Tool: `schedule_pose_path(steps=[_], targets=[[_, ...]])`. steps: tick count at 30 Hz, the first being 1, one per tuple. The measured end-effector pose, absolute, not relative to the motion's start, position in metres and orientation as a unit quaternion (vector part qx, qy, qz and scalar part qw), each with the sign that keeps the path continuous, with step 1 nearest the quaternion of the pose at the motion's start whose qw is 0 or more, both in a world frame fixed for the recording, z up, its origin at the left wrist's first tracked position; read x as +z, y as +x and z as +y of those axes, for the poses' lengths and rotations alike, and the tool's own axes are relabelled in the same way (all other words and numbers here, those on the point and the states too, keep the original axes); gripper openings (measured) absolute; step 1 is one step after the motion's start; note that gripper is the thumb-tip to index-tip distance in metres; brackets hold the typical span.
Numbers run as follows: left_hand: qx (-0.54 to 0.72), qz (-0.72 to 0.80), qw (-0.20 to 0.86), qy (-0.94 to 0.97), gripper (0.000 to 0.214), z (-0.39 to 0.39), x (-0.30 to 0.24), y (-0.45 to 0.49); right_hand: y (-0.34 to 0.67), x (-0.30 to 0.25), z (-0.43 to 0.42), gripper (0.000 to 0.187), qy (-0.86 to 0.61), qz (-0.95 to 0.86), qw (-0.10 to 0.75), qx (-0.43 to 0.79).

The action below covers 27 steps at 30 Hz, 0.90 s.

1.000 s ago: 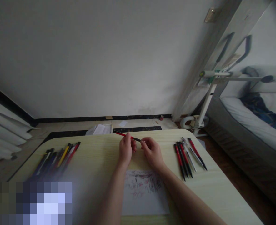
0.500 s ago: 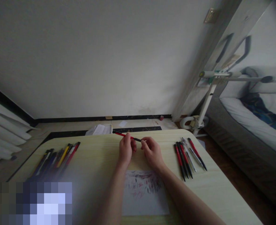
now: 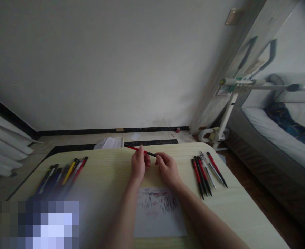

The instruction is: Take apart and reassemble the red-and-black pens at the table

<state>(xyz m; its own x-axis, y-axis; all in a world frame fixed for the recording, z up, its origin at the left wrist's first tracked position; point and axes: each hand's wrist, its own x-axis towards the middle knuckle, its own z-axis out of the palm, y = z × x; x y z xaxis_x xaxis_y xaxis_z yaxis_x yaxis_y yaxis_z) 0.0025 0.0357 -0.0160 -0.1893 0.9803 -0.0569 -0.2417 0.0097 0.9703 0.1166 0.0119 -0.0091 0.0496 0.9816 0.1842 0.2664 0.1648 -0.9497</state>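
Two bare hands, the left hand (image 3: pixel 139 165) and the right hand (image 3: pixel 167 168), share one slim red-and-black pen (image 3: pixel 132 147) near the far side of a pale wooden bench (image 3: pixel 108 169). I watch from a distance through the head camera and take the hands as the centre of the clock. The pen slants from 10 o'clock, where its black end points, down toward 4 o'clock. The left fingers are pinched narrow around the red barrel, thumb on top; the right fingers are closed narrowly on the dark end nearest that hand.

At 6 o'clock, between the forearms, I see a white sheet of paper (image 3: pixel 152 226) lying flat, its upper half covered in red and black scribbles. Toward 3 to 4 o'clock, a row of pens (image 3: pixel 198 176), some red and black, others clear or silver, lies side by side. Around 9 o'clock, a second bunch of pens (image 3: pixel 69 171) includes a yellow one and several dark ones; their lower ends are blurred.

Past the bench, a plain wall (image 3: pixel 111 69) rises at 12 o'clock, a pale curtain (image 3: pixel 2 152) hangs at 9, and a white metal frame (image 3: pixel 227 114) stands at 2.
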Motion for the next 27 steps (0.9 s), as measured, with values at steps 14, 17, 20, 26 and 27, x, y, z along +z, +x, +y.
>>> schedule_pose_path(steps=[14, 17, 20, 26, 27], targets=[[0.597, 0.487, 0.512, 0.38, 0.045, 0.0363, -0.0156, 0.0021, 0.1158, -0.0078, 0.0104, 0.023, -0.53, -0.601, 0.481, 0.355], [0.594, 0.49, 0.514, 0.378, 0.045, 0.0362, -0.0138, 0.0025, 0.1156, -0.0081, 0.0106, 0.024, -0.531, -0.6, 0.481, 0.355], [0.597, 0.493, 0.508, 0.378, 0.045, 0.0362, -0.013, 0.0028, 0.1155, -0.0083, 0.0112, 0.024, -0.532, -0.6, 0.486, 0.349], [0.6, 0.492, 0.513, 0.368, 0.046, 0.0364, -0.0135, 0.0031, 0.1157, -0.0076, 0.0112, 0.026, -0.528, -0.597, 0.487, 0.357], [0.599, 0.492, 0.513, 0.369, 0.046, 0.0364, -0.0137, 0.0032, 0.1157, -0.0075, 0.0111, 0.027, -0.53, -0.595, 0.487, 0.358]])
